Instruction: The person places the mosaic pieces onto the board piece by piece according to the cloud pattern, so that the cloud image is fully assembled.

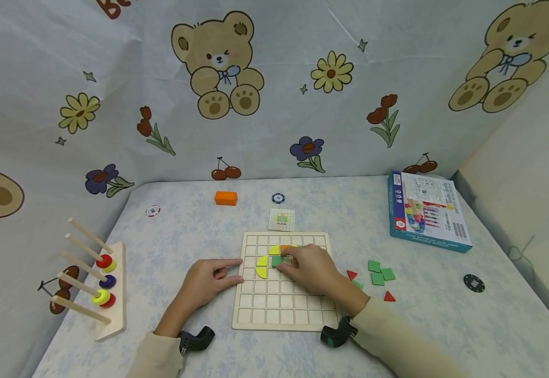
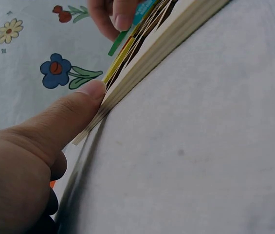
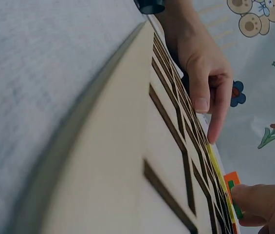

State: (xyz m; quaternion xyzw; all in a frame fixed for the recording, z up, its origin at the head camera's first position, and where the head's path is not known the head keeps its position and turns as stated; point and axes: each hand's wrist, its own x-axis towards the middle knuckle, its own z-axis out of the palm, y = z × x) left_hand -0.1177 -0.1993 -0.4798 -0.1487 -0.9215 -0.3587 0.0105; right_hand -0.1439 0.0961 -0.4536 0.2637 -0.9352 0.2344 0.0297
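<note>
Reaching in from the bottom of the frame in beige sleeves [image 1: 408,336], with black devices [image 1: 198,338] at both wrists. Lying flat at lower centre on the mottled counter [image 1: 184,226]: a wooden board [image 1: 274,317] marked off in squares. Standing at lower left, with red, yellow and blue rings on slanted pegs: a wooden rack [image 1: 119,299].

Touching the board's left edge with thumb and forefinger of the left-hand grip [image 1: 208,279], set wide with a gap between. Strewn right of the board: red triangles [image 1: 389,296] and loose green tiles [image 1: 377,279]; well apart, farther right, a black chip [image 1: 474,283].

At the board's upper middle, pinching a green square [image 1: 277,261] between thumb and fingers of the right-hand grip [image 1: 313,266], narrowed onto it. Impossible to tell whether touching the grid beneath. Just beside it on the board: rounded yellow pieces [image 1: 261,272], plus an orange piece [image 1: 285,248] partly covered by fingers.

Just beyond the board: a patterned card [image 1: 281,219]. Lying at right: a printed box [image 1: 432,210]. Farther back: a red-and-white chip [image 1: 153,210], an orange block [image 1: 226,198] and a dark blue chip [image 1: 278,198]. Hanging behind, across the upper frame: a cloth [image 1: 274,126] printed with bears and flowers.
</note>
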